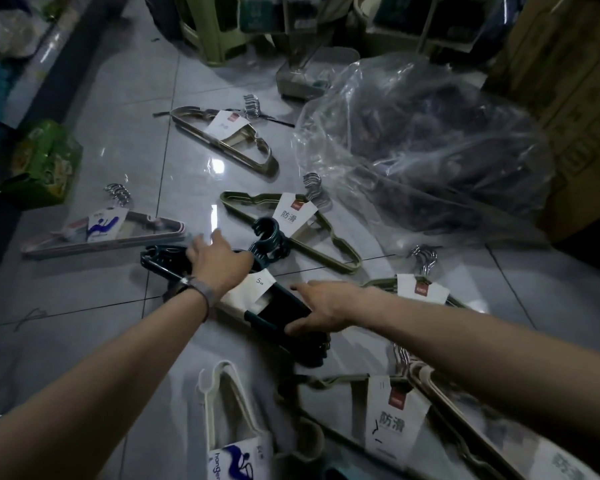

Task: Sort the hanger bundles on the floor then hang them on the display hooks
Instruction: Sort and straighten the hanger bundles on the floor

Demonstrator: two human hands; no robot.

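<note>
While 2 hands reach down, the dark teal hanger bundle [274, 313] lies on the tiled floor [118, 98].
The left hand [219, 259] rests palm down on the upper part of this bundle, near its plastic hooks, with the fingers spread. The right hand [326, 306] pinches the lower end between thumb and fingers, beside a white label marked 5. The hooks lie against an olive bundle [326, 237]. A beige bundle [253, 154] lies farther back, a pink bundle [118, 237] at the left and a cream bundle [222, 403] at the bottom edge. A clear plastic bag [430, 140] with dark hangers inside sits at the right, next to a cardboard box [568, 98].
</note>
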